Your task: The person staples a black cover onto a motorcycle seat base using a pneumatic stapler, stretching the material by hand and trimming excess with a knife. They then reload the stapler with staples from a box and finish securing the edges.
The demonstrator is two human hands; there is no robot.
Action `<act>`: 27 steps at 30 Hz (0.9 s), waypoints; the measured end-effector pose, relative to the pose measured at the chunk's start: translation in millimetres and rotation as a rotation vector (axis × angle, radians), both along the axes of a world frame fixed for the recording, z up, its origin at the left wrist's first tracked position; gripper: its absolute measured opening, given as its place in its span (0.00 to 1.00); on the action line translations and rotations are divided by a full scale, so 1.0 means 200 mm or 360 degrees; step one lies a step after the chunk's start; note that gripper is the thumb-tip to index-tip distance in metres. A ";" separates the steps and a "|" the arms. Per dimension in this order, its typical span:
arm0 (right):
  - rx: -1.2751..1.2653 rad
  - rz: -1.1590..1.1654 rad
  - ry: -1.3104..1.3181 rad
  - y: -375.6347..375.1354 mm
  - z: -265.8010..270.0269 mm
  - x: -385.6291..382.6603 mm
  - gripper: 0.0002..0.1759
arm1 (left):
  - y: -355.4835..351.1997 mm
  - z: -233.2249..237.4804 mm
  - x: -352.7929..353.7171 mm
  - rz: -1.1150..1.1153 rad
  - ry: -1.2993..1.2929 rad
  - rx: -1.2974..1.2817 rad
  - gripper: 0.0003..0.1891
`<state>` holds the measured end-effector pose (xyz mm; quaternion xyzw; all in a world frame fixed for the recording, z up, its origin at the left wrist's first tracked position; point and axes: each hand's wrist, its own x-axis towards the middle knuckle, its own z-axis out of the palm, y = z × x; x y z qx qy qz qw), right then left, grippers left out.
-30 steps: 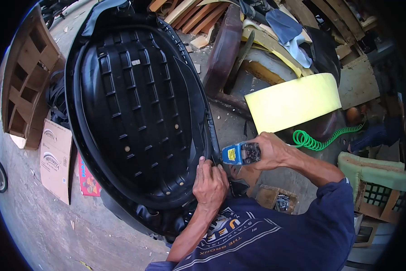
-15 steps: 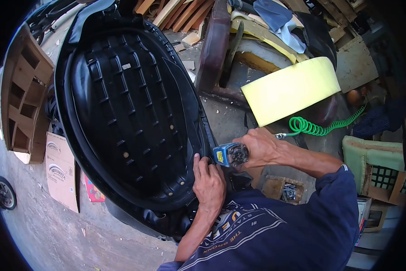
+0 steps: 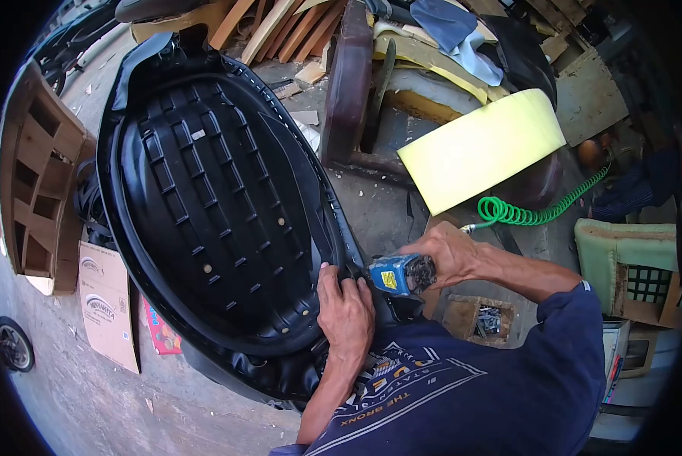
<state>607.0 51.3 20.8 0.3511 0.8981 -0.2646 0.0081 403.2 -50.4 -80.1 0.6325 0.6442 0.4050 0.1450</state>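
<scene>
A large black seat shell (image 3: 212, 205) lies with its ribbed underside up, and dark cover material is folded over its rim. My left hand (image 3: 346, 315) presses on the rim at the lower right, its fingers bent over the edge material. In my right hand (image 3: 451, 257) is a blue pneumatic stapler (image 3: 402, 274), its nose at the rim just right of my left fingers. A coiled green air hose (image 3: 519, 214) runs from the tool. What lies under my left fingertips is hidden.
Yellow foam (image 3: 481, 152) rests on a worn dark red chair frame (image 3: 348, 83). A wooden tray of staples (image 3: 481, 319) is beside my right forearm. Cardboard (image 3: 107, 308) and a wooden frame (image 3: 45, 182) stand left; a green padded piece (image 3: 622, 243) is at right.
The stapler and my right hand have shifted slightly right and down, a little away from my left fingers. My left hand is still on the rim. The whole view has shifted slightly.
</scene>
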 end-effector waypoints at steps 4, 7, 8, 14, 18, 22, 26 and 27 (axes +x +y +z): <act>0.0015 0.0025 0.0036 0.03 0.02 -0.06 0.17 | 0.00 0.00 -0.02 -0.0056 -0.0017 -0.0050 0.09; -0.0076 -0.0090 -0.0143 0.02 -0.01 -0.08 0.17 | -0.01 0.02 -0.06 -0.0185 -0.0054 -0.0159 0.09; -0.0076 -0.0078 -0.0148 0.02 -0.02 -0.07 0.17 | 0.00 0.03 -0.06 -0.0173 -0.0059 -0.0159 0.09; 0.0003 -0.0084 -0.0231 -0.02 -0.05 -0.07 0.22 | -0.01 0.12 -0.09 -0.0381 0.0087 -0.0289 0.11; -0.0175 -0.0312 -0.0085 -0.06 0.01 -0.02 0.20 | -0.03 0.11 -0.09 -0.0355 -0.0015 -0.0341 0.12; -0.0170 -0.0414 0.0134 -0.19 0.02 0.00 0.20 | -0.04 0.12 -0.11 -0.0335 0.0021 -0.0332 0.11; -0.0070 -0.0403 0.0130 -0.24 -0.04 0.06 0.20 | -0.01 0.13 -0.11 -0.0325 -0.0065 -0.0397 0.10; -0.0055 -0.0385 0.0139 -0.25 -0.05 0.05 0.21 | -0.01 0.12 -0.11 -0.0319 -0.0044 -0.0386 0.09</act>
